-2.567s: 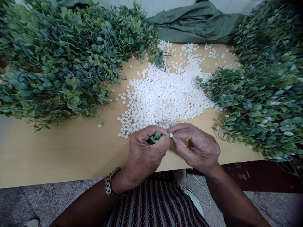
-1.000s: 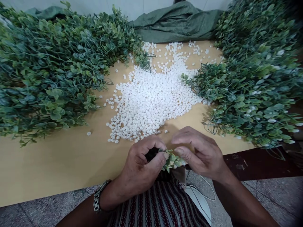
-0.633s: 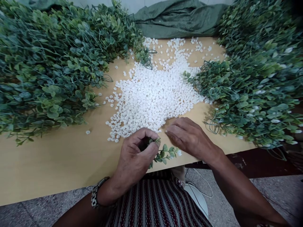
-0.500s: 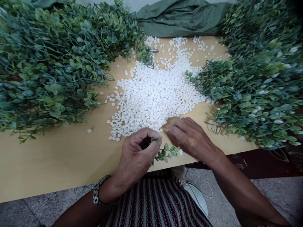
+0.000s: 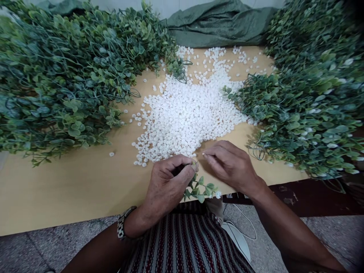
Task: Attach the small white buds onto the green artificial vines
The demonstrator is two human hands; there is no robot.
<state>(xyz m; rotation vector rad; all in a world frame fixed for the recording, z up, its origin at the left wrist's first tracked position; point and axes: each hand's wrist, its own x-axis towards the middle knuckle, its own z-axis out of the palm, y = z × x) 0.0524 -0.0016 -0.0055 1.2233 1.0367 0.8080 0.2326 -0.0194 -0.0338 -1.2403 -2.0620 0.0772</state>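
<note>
Near the table's front edge, my left hand pinches an artificial leaf sprig between thumb and forefinger. The sprig's green leaves hang below the fingers, with small white tips at its right end. Just to the right, apart from the sprig, my right hand is closed in a pinch, thumb against forefinger; whatever lies between those fingertips is too small to make out. Directly beyond both hands spreads a pile of small white plastic beads or blossoms.
Bushy artificial greenery is heaped on the left. Another heap, dotted with white tips, lies on the right. A dark green cloth or sack lies along the back of the tan table. One white piece sits alone at left.
The sprig has turned slightly, its leaves now hanging lower. My right hand's fingers have come up from the tabletop into a pinch facing the left fingertips. The view has shifted a little.
</note>
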